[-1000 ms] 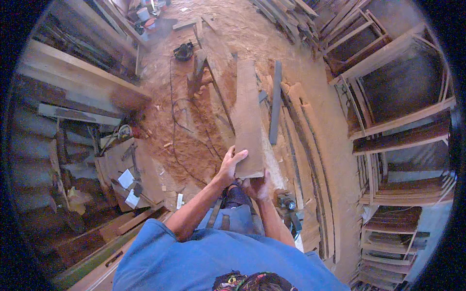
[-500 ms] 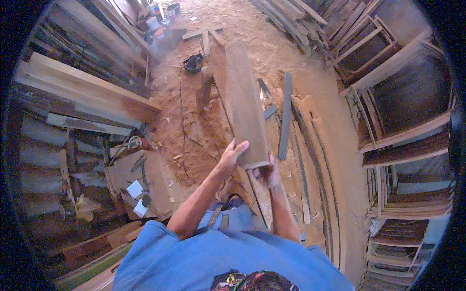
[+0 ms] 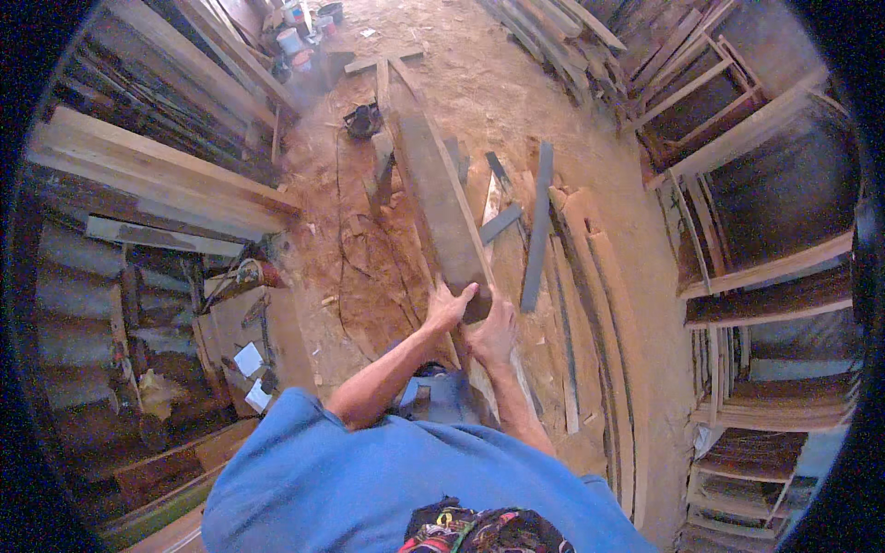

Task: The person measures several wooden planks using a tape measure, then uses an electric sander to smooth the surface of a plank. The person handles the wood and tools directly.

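A long, wide wooden board stretches away from me through the middle of the view. My left hand grips its near end on the left side, the thumb lying across the top face. On the opposite edge, at the same end, my right hand is closed around the board, with some fingers hidden. Under and beyond the board runs a narrow wooden support with a crosspiece at its far end. How much of the board rests on it I cannot tell.
A black corded power tool sits left of the board. Dark grey strips and long rough slabs lie to the right on the sawdust-covered floor. Stacked planks stand at left; wooden frames line the right side.
The board's far end has swung left and the board looks lowered. My right hand has shifted from beneath the near end to its right edge; my left hand moved slightly nearer.
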